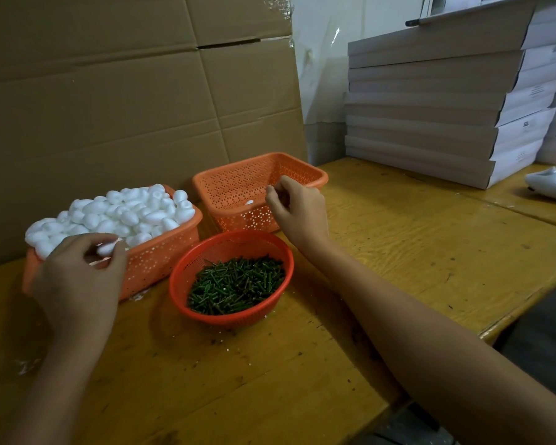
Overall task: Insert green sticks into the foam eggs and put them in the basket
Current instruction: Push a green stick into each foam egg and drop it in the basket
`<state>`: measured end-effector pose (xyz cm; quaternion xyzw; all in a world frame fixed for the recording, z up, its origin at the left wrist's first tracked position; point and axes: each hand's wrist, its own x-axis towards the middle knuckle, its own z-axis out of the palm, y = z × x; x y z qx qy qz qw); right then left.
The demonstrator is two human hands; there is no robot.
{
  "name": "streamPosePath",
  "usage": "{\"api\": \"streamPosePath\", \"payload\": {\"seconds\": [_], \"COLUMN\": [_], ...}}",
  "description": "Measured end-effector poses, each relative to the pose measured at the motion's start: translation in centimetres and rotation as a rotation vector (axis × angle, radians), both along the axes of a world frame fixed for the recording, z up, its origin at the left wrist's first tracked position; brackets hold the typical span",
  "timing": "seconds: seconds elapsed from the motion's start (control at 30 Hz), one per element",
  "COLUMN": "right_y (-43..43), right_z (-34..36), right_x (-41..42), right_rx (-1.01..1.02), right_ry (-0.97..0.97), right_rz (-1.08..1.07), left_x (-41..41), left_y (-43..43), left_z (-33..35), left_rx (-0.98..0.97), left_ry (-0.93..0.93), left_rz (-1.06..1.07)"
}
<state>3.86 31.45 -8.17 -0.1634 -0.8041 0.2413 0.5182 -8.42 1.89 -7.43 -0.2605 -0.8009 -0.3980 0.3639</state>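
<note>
Left hand (77,277) is low at the left, fingers curled, pinching one white foam egg (106,248) between thumb and fingertips. The egg is held just above the near edge of the full orange basket (161,252). That basket is rectangular, perforated, and heaped over the rim with loose foam eggs (126,210); no stick is visible in the held egg.

Right hand (297,210) reaches forward over the near rim of the second orange basket (315,175). Its fingers are loosely curled, thumb and forefinger tips slightly apart, and nothing is seen between them. Inside that basket one white egg (249,203) lies on the floor near the front wall, partly hidden; I cannot tell if it has a stick.

Round red basket (180,297) sits nearer the person, between the two arms, just in front of both rectangular baskets. It holds a pile of short green sticks (238,284). Neither hand touches it.

All three baskets stand on a worn yellow wooden desk (398,252), with small white foam crumbs scattered around the round basket and at the far left edge. Flattened cardboard (109,91) stands upright behind the baskets. A stack of flat grey-white boxes (430,123) sits at the back right of the desk. A white object (549,184) lies beside the stack at the right edge, cut off by the frame, type unclear.
</note>
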Motion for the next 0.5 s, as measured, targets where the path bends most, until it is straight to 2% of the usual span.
{"api": "streamPosePath", "payload": {"seconds": [0.2, 0.37, 0.5], "right_y": [0.0, -0.1, -0.2], "right_z": [0.1, 0.3, 0.3], "right_x": [0.2, 0.3, 0.3], "right_rx": [0.0, -0.006, -0.01], "right_ry": [0.011, 0.016, 0.016], "right_rz": [-0.008, 0.003, 0.001], "left_x": [0.0, 0.4, 1.2], "left_y": [-0.3, -0.1, 0.4], "left_z": [-0.1, -0.4, -0.1], "left_rx": [0.261, 0.291, 0.302], "left_ry": [-0.217, -0.177, -0.158], "left_rz": [-0.092, -0.173, -0.325]}}
